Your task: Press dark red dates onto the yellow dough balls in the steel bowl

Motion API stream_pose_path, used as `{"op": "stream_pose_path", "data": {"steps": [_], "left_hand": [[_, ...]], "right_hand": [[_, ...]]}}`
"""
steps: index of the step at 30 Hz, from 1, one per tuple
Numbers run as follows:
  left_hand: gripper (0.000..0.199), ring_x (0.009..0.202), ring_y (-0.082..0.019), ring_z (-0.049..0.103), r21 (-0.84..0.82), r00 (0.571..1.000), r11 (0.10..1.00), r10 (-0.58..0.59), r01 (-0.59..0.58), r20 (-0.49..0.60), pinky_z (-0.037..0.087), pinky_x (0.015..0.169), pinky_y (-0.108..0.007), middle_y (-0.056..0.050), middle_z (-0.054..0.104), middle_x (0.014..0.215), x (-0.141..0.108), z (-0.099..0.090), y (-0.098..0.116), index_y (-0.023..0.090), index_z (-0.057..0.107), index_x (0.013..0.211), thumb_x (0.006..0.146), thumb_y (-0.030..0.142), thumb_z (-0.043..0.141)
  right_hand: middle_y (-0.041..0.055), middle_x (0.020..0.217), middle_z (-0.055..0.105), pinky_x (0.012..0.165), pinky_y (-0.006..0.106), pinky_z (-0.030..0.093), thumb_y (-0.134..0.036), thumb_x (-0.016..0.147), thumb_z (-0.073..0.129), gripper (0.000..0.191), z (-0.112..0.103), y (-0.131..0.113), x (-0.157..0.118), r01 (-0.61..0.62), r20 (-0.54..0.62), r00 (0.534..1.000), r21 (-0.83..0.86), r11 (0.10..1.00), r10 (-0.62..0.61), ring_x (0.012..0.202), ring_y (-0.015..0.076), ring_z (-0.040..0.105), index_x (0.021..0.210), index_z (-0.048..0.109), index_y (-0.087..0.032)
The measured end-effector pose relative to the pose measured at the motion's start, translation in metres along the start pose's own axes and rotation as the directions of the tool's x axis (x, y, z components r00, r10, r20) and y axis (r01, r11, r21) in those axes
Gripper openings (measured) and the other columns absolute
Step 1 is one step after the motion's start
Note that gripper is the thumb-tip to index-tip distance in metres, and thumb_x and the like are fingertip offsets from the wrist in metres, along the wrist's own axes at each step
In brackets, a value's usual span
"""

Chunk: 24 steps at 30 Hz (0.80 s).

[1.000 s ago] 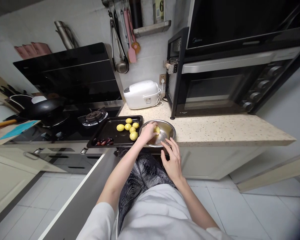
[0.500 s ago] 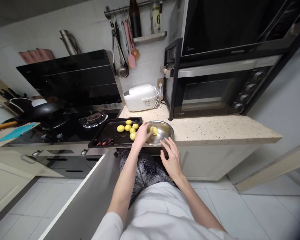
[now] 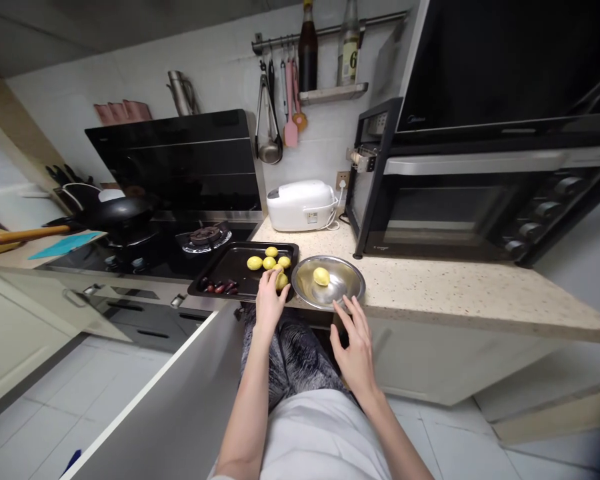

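Note:
My left hand [image 3: 270, 303] reaches over the right part of a black baking tray [image 3: 235, 257]. Its thumb and fingers close round a lemon [image 3: 281, 281] at the tray's near right, partly hiding it. Several other lemons [image 3: 255, 263] lie close by on the same tray. Dark red oval fruits [image 3: 221, 288], perhaps grapes or dates, sit in the near left corner. To the right of the tray stands a metal bowl [image 3: 347, 272] with a single lemon [image 3: 321, 277] inside. My right hand [image 3: 355, 343] is open, fingers apart, its fingertips at the bowl's near rim.
Behind the bowl is a white appliance [image 3: 300, 207] with a cord. An oven [image 3: 450, 213] stands on the right of the counter [image 3: 460, 273]. The gas burner [image 3: 205, 237] and a wok [image 3: 125, 210] are to the left. An open cabinet door [image 3: 170, 387] juts out at my left.
My left hand has let go of a lemon in the bowl and moved left to another lemon on the tray. My right hand stays by the bowl's rim. The view has shifted left.

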<state>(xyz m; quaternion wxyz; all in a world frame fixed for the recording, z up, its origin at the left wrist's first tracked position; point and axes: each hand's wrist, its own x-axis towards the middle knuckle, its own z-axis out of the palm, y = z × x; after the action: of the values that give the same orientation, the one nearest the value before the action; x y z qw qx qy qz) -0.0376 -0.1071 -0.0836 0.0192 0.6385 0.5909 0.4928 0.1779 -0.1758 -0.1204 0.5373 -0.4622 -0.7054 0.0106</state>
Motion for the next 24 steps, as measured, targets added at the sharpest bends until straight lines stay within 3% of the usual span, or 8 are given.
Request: {"op": "stream_pose_path", "data": {"steps": [11,17,20,24], "left_hand": [[0.033,0.102,-0.029,0.070,0.098,0.996,0.993,-0.064,0.070,-0.065,0.059,0.088,-0.041,-0.011,0.069,0.119,-0.003,0.011,-0.006,0.025,0.068,0.122,0.090,0.017,0.064],[0.027,0.111,-0.031,0.069,-0.050,0.989,0.997,-0.062,0.056,-0.133,0.056,0.101,-0.047,-0.011,0.072,0.117,-0.002,0.007,-0.005,0.023,0.067,0.116,0.089,0.019,0.064],[0.025,0.109,-0.028,0.071,-0.195,0.979,0.977,-0.121,0.087,-0.167,0.058,0.101,-0.045,-0.010,0.073,0.117,-0.001,-0.001,0.009,0.023,0.067,0.116,0.091,0.026,0.067],[0.030,0.120,-0.026,0.069,-0.374,0.980,0.927,-0.106,0.035,-0.169,0.059,0.105,-0.042,-0.008,0.070,0.127,-0.010,-0.009,0.046,0.026,0.066,0.123,0.093,0.031,0.069]], "right_hand": [[0.0088,0.152,0.058,0.117,0.062,0.044,-0.021,0.101,0.051,0.047,-0.009,0.002,-0.001,-0.011,0.013,1.000,-0.005,1.000,0.011,0.148,0.0306,0.047,0.146,0.059,-0.032],[0.0095,0.149,0.060,0.115,0.061,0.047,-0.019,0.101,0.053,0.044,-0.012,0.005,0.000,0.015,0.003,1.000,0.006,1.000,-0.015,0.145,0.0309,0.050,0.142,0.061,-0.031],[0.0090,0.144,0.064,0.113,0.060,0.048,-0.016,0.100,0.053,0.041,-0.018,0.003,0.007,0.040,-0.036,0.999,0.013,0.999,-0.039,0.142,0.0307,0.053,0.136,0.065,-0.030],[0.0073,0.133,0.070,0.111,0.053,0.050,-0.013,0.098,0.056,0.039,-0.022,-0.004,0.027,0.094,-0.093,0.992,0.045,0.995,-0.090,0.134,0.0278,0.060,0.130,0.069,-0.030]]}}
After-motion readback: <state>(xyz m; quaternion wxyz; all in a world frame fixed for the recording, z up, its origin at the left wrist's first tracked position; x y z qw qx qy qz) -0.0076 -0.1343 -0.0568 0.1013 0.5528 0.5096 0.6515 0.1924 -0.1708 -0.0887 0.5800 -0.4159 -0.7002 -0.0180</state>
